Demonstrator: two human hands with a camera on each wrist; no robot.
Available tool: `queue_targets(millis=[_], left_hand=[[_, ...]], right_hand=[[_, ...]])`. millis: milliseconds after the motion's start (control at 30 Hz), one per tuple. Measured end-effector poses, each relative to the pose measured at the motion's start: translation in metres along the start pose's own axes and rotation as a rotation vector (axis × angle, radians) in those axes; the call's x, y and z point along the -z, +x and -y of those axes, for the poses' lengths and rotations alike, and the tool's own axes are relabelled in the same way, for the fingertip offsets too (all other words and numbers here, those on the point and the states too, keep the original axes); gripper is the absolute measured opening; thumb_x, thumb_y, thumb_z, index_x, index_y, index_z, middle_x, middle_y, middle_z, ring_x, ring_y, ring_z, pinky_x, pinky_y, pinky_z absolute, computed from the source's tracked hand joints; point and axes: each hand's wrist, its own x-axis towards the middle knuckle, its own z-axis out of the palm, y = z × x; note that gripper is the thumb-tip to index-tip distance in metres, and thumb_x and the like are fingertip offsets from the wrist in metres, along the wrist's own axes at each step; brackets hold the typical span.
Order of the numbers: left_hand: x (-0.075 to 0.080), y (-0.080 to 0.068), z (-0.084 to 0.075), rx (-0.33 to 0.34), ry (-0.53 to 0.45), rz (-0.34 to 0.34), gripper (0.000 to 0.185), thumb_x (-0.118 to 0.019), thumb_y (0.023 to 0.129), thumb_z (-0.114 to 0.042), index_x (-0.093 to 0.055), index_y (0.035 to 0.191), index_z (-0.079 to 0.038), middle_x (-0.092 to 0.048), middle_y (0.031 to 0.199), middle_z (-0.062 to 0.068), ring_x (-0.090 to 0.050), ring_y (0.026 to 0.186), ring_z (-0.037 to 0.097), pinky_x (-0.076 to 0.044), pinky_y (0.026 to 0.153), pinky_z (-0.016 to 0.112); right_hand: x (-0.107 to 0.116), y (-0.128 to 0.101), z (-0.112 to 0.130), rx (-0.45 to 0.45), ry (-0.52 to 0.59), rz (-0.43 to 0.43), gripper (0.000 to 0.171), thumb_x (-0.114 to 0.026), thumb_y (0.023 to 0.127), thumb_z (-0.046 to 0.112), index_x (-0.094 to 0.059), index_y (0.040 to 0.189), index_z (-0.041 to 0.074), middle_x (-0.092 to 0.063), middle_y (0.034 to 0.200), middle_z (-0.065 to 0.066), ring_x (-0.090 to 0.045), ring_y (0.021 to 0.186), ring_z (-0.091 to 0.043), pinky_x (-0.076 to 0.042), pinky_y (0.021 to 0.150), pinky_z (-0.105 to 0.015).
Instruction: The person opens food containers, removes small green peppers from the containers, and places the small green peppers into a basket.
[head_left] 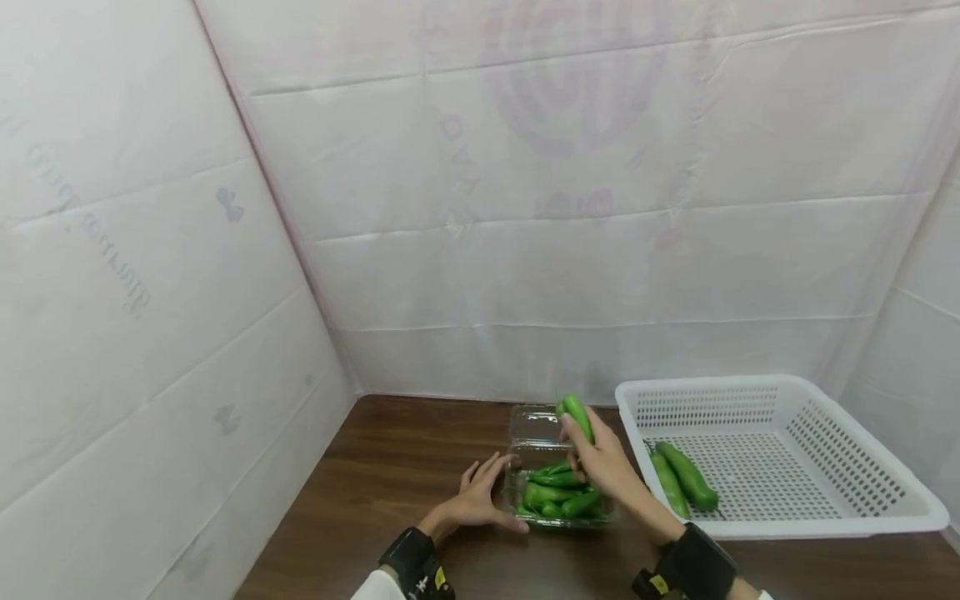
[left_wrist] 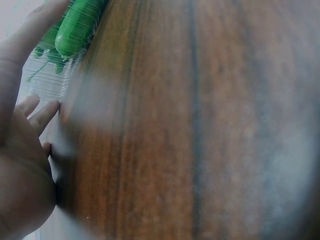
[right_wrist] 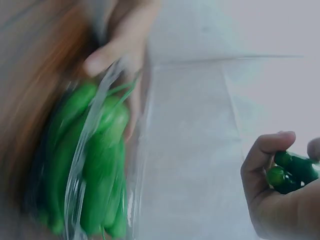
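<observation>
The clear box (head_left: pixel 558 492) is being steadied by straight left-hand (head_left: pixel 480 500) fingers; a pepper (head_left: pixel 577 415) is being pinched by the right hand (head_left: pixel 603 462) and could slip from so light a grip.

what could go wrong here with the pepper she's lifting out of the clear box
The right hand holds one green pepper by its lower part, so it might slip and drop. The clear plastic box looks light; only the left hand at its side steadies it, so it may slide. The white basket rim stands high and could catch the pepper.
</observation>
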Motion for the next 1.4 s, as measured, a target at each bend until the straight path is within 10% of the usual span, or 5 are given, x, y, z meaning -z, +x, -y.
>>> queue_targets(millis=[333,633,900,1100,1400], left_hand=[[0.004,-0.010,-0.017,-0.013,-0.021,0.003,0.110,-0.092,0.067,-0.056,-0.032,0.157,-0.037,-0.025,0.169,0.010,-0.006,0.160,0.036,0.005,0.123,0.064],[0.005,-0.005,-0.017,-0.017,-0.011,0.014,0.112,-0.091,0.067,-0.056,-0.030,0.158,-0.037,-0.022,0.170,0.013,-0.005,0.159,0.041,0.004,0.123,0.065],[0.004,-0.001,-0.012,-0.024,0.006,0.005,0.114,-0.092,0.066,-0.057,-0.029,0.159,-0.036,-0.022,0.170,0.012,-0.006,0.160,0.038,0.005,0.123,0.065],[0.005,-0.006,-0.011,-0.018,0.000,0.010,0.113,-0.091,0.067,-0.058,-0.028,0.159,-0.037,-0.019,0.171,0.014,-0.004,0.159,0.042,0.004,0.123,0.065],[0.009,-0.009,-0.007,-0.017,0.014,-0.024,0.117,-0.093,0.065,-0.056,-0.029,0.160,-0.029,-0.021,0.171,0.014,-0.007,0.160,0.038,0.004,0.124,0.062]], right_hand=[[0.046,-0.011,0.018,-0.144,0.549,0.105,0.036,-0.027,0.111,0.049,-0.030,0.134,0.022,-0.045,0.100,0.005,-0.041,0.074,-0.007,-0.044,0.074,-0.022],[0.084,-0.019,0.024,-0.042,0.626,0.088,0.042,-0.016,0.110,0.051,-0.024,0.137,0.020,-0.043,0.101,0.005,-0.037,0.076,-0.008,-0.039,0.074,-0.024],[0.112,-0.025,0.028,-0.075,0.712,-0.176,0.039,-0.011,0.111,0.045,-0.027,0.140,0.025,-0.045,0.105,0.008,-0.041,0.072,-0.004,-0.041,0.074,-0.020],[0.126,-0.031,0.021,-0.162,0.571,-0.335,0.061,-0.008,0.109,0.048,0.008,0.162,0.025,-0.036,0.124,0.011,-0.053,0.097,0.003,-0.048,0.085,-0.015],[0.135,-0.026,0.003,-0.184,0.266,-0.428,0.068,-0.024,0.109,0.047,0.005,0.162,0.016,-0.038,0.132,0.007,-0.057,0.094,0.008,-0.052,0.087,-0.014]])
